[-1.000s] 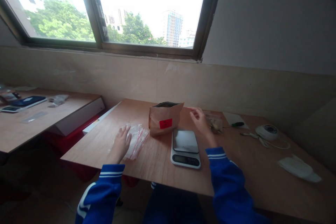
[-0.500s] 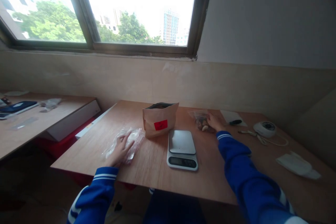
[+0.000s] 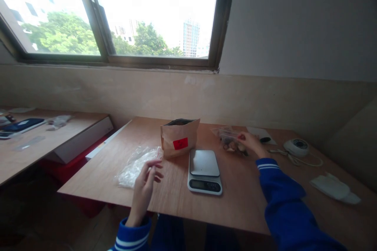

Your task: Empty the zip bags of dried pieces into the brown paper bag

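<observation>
My left hand (image 3: 148, 178) hovers by the table's front edge, its fingers loosely bent and apart with nothing in them. Just beyond it lie crumpled clear plastic bags (image 3: 132, 166). At the back right, my right hand (image 3: 251, 144) pinches the top of a clear zip bag (image 3: 230, 137), which has several brown and tan lumps inside; I cannot tell what they are. Between my hands stands an open brown paper pouch (image 3: 172, 137) with a red label. In front of it sits a white kitchen scale (image 3: 204, 168) with a bare silver plate.
Right of the zip bag are a white sheet (image 3: 259, 131) with a dark pen-like item, a round white device (image 3: 296, 146) with a cable, and a folded white cloth-like piece (image 3: 335, 188). A second table (image 3: 73, 121) stands at left, across a gap.
My left hand has lifted off the clear plastic bags and moved right and nearer to me. My right hand has shifted slightly right, gripping the zip bag, which has moved a little with it.
</observation>
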`<action>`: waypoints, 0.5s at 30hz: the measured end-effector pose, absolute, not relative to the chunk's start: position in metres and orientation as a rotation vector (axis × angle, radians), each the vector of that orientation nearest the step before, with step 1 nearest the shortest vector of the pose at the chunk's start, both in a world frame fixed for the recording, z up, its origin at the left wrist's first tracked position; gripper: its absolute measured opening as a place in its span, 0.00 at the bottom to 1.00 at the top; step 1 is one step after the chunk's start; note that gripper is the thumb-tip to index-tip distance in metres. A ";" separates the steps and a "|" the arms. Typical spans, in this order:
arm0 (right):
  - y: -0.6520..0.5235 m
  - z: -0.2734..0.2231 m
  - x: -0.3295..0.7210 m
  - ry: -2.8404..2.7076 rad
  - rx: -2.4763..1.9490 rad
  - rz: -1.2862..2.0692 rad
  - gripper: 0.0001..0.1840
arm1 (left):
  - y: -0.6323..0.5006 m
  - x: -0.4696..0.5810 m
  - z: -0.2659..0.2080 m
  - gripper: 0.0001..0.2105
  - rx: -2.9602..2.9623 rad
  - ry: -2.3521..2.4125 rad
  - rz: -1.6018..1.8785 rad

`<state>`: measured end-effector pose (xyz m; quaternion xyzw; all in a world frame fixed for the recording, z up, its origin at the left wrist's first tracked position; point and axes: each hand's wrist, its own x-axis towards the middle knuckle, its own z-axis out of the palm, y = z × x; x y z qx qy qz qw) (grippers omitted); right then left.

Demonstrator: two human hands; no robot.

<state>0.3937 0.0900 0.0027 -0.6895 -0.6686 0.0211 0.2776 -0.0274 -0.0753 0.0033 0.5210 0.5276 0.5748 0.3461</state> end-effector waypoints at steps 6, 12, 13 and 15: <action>-0.031 0.037 0.323 -1.540 -1.534 0.375 0.14 | -0.114 0.074 0.005 0.17 1.178 0.919 1.231; -0.117 0.010 0.213 -1.316 -1.316 0.627 0.16 | -0.121 0.074 0.007 0.16 1.234 0.873 1.199; -0.121 0.006 0.201 -1.308 -1.286 0.654 0.16 | -0.122 0.069 0.006 0.15 1.242 0.893 1.222; -0.125 0.003 0.183 -1.339 -1.232 0.692 0.17 | -0.124 0.062 0.001 0.15 1.249 0.946 1.246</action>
